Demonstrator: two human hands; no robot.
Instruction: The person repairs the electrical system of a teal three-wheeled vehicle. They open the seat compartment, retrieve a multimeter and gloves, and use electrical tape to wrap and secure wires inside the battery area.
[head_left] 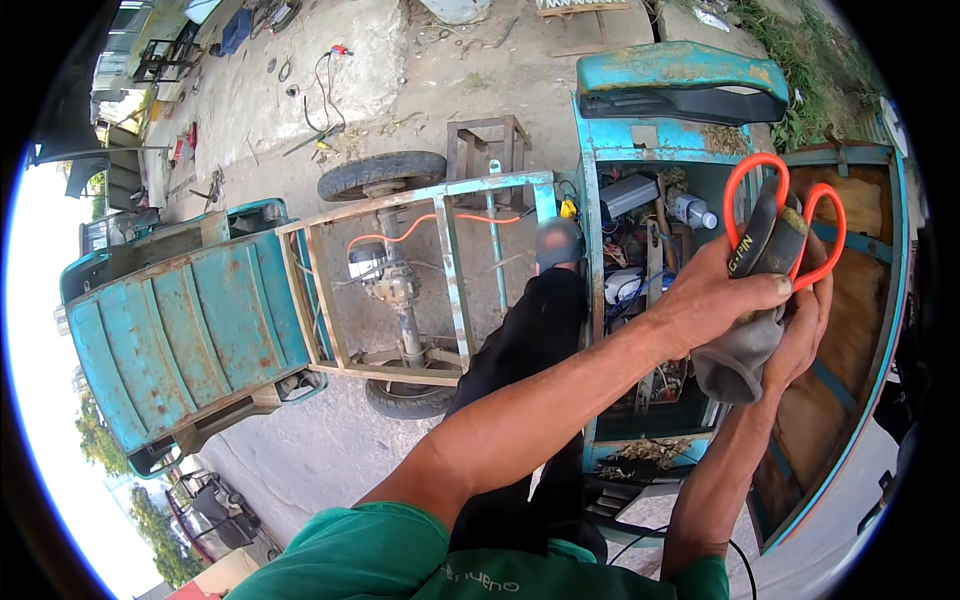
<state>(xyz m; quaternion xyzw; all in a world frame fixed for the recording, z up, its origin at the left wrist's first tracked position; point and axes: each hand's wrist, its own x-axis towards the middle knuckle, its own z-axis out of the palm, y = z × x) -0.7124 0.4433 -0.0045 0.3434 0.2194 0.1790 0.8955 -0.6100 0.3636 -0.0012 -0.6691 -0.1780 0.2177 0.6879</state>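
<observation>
Both my hands are raised together at the right, over the open hold of a teal metal vehicle body (pixel 590 260). A soft dark grey bundle (pixel 742 362), possibly a work glove, is gripped between them. My left hand (pixel 715 295) presses its thumb on the bundle's top, with light lettering beside it. Round the lower right side of the bundle, my right hand (pixel 805 335) curls its fingers. Two thick orange loops (pixel 752 165) stand up out of the grip; whether they are cable or handles I cannot tell. My palms are hidden.
Below my hands, the hold contains a clear bottle (pixel 692 211), a grey box (pixel 628 196) and tangled wires. A hinged panel (pixel 835 300) hangs open at the right. Leftward lie a bare frame (pixel 455 270) with axle and wheels, an orange cable (pixel 425 222) and a rusty teal cab (pixel 190 335).
</observation>
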